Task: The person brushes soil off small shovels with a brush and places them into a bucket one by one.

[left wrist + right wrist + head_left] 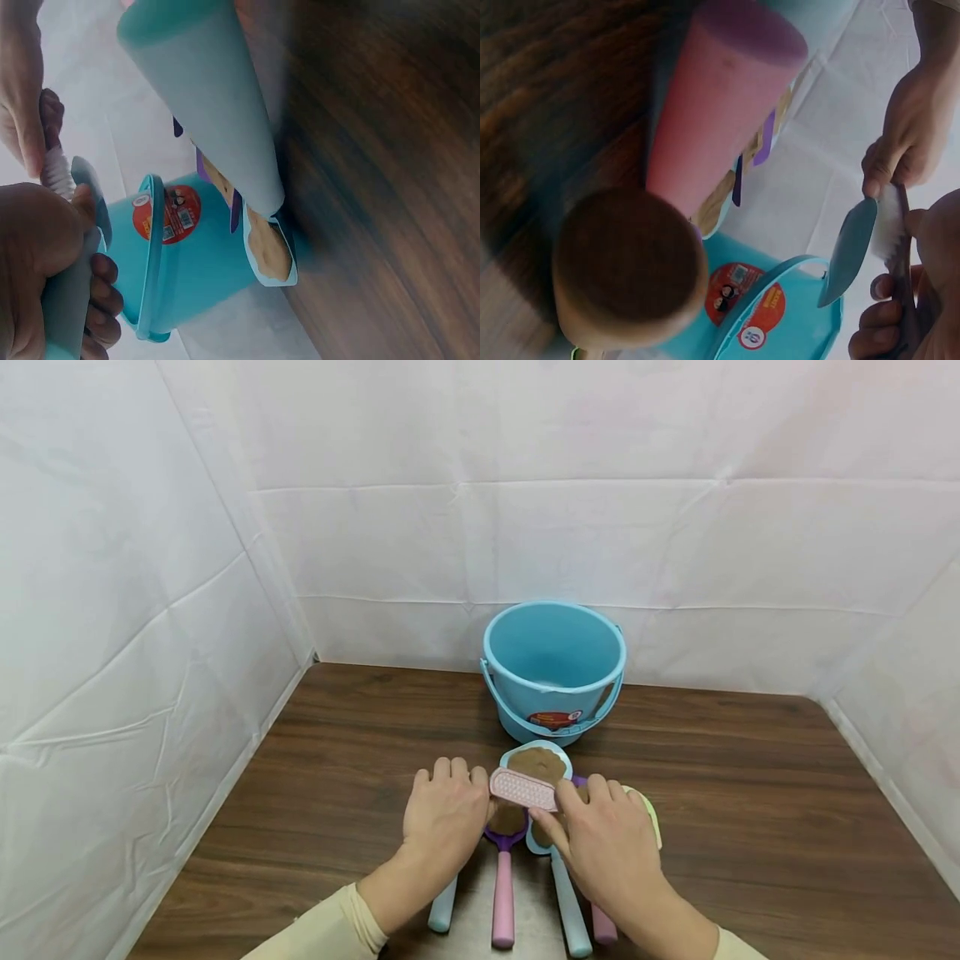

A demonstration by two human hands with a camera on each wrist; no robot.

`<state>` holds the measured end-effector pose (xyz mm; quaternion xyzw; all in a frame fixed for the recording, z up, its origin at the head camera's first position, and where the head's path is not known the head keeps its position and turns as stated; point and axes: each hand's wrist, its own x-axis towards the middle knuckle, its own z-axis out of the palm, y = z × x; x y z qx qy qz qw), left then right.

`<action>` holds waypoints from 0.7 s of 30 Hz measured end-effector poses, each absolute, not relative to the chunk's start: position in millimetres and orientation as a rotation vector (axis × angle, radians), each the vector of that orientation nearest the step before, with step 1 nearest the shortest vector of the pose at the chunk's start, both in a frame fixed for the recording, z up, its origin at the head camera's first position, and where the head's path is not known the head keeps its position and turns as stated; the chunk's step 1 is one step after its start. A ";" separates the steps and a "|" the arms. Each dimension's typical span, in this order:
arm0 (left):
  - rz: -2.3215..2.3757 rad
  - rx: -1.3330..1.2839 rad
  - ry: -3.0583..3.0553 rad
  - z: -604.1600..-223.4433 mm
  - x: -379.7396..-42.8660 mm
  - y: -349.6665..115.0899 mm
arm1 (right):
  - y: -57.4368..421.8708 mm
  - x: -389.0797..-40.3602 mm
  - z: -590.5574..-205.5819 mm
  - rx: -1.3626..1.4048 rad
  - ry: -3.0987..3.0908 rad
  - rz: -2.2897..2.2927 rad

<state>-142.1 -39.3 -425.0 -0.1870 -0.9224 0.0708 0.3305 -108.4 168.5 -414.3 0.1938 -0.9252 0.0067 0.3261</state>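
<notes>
My left hand (450,818) grips the light blue handle (67,304) of a small toy shovel, whose blue blade (851,247) stands up between the hands. In my right hand (611,843) is a pink brush (522,789), its textured back facing up in the head view. The pale bristles (887,225) point toward the shovel and lie close beside the blade. Under the hands, several other shovels lie on the table with brown, sand-like stuff on their blades; one has a purple blade and a pink handle (503,902). My hands partly hide them.
A light blue bucket (551,689) stands just behind the shovels, its handle hanging toward me. The dark wooden table (765,793) meets white cloth walls (360,543) at the back and sides. A yellow-green shovel edge (648,818) shows past my right hand.
</notes>
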 end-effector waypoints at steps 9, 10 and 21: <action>0.212 -0.506 -2.391 -423.4 -139.6 -40.9 | 184.8 -115.9 -416.5 0.348 -2.516 0.031; 0.212 -0.509 -2.387 -423.7 -139.4 -40.9 | 187.0 -116.9 -416.5 0.341 -2.521 0.034; 0.222 -0.496 -2.348 -423.7 -139.7 -36.3 | 202.4 -125.5 -408.1 0.303 -2.478 0.056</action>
